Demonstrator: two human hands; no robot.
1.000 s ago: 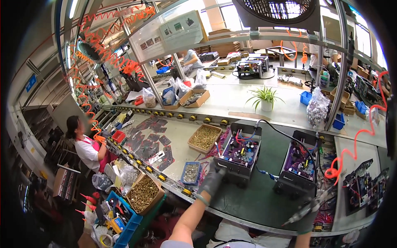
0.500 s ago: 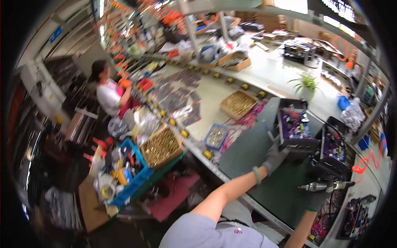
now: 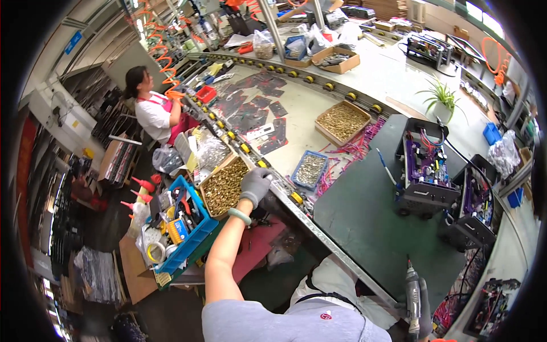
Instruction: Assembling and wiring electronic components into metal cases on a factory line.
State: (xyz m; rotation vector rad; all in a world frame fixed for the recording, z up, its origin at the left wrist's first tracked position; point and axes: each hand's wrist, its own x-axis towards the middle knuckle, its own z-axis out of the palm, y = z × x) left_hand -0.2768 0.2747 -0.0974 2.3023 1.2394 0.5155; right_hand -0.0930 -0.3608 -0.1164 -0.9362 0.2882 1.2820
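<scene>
My left hand [image 3: 256, 186], in a grey glove, is at the right rim of a cardboard box of brass-coloured screws [image 3: 224, 191], beside the bench edge. Its fingers are curled together; whatever they hold, if anything, is hidden. My right hand [image 3: 424, 312], also gloved, grips a power screwdriver [image 3: 412, 293] by its body, bit pointing up and away, at the near right edge of the dark green work surface [image 3: 364, 216]. Farther off on that surface stands an open black equipment case [image 3: 424, 196] with purple circuit boards and wires inside. A similar case [image 3: 472, 219] stands to its right.
A blue crate of tools and tape [image 3: 182, 231] sits left of my left arm. On the bench are another box of screws [image 3: 343, 122], a blue tray of small metal parts [image 3: 309, 170] and a potted plant [image 3: 441, 102]. A co-worker [image 3: 154, 108] sits at far left.
My left hand has left the open case and swung left to the screw box. My right hand has drawn the screwdriver nearer, turning its bit from pointing left to pointing away.
</scene>
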